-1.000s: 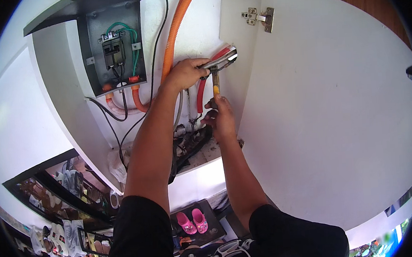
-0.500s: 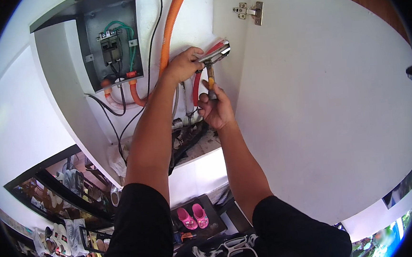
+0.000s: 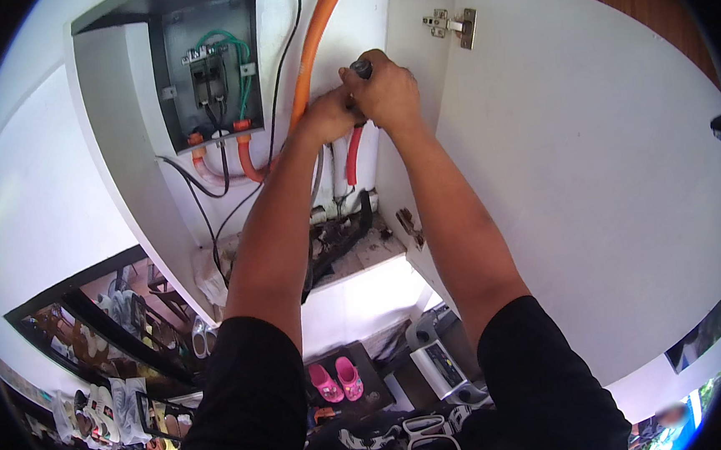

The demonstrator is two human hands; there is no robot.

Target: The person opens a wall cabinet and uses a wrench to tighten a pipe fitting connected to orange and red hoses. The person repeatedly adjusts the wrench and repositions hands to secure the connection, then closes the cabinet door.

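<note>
Inside the white cabinet, my two hands meet in front of the back wall. My right hand (image 3: 391,96) is closed around a dark round-ended handle (image 3: 360,68), whose end shows by the thumb. Just to its left, my left hand (image 3: 330,118) is bent with its fingers closed, but its grip is hidden behind the right hand. Below both hands hangs a red tube (image 3: 354,158), its upper part covered by them. Close to my left wrist passes an orange corrugated conduit (image 3: 314,40).
An open grey breaker box (image 3: 208,77) with green and black wires sits at the left. The cabinet door (image 3: 574,168) stands open on the right, on a metal hinge (image 3: 451,25). Black pipe (image 3: 341,247) and debris lie on the cabinet floor. Pink clogs (image 3: 338,380) stand below.
My right hand has risen from below the silver-headed tool to beside my left hand, now gripping a dark handle. The silver head and yellow-banded handle are no longer visible.
</note>
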